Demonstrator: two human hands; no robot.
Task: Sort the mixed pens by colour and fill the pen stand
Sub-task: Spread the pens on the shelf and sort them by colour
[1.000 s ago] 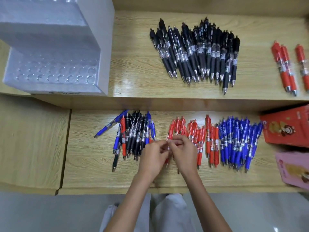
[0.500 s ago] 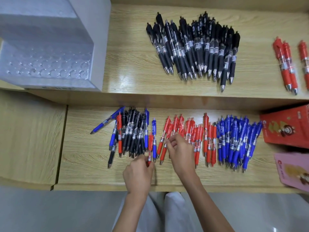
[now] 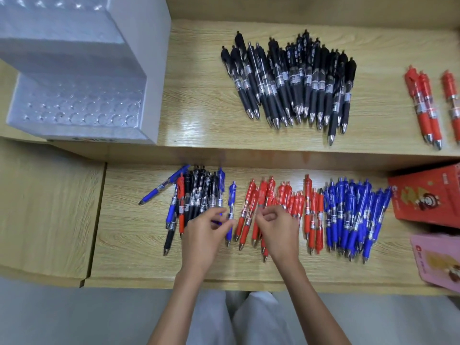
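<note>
Wooden desk (image 3: 139, 245), one pen stand (image 3: 74, 108), two boxes (image 3: 423, 195)

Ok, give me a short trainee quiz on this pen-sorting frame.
1. True or false: the white foam pen stand already holds pens.
2. Which pens form the big pile on the upper wooden shelf? A black, B blue, C green.
3. Fill in: on the lower desk, the red plastic pens lie between the mixed pile and the ___ pens.
Key: 1 false; 2 A, black plastic pens; 3 blue pens.
</note>
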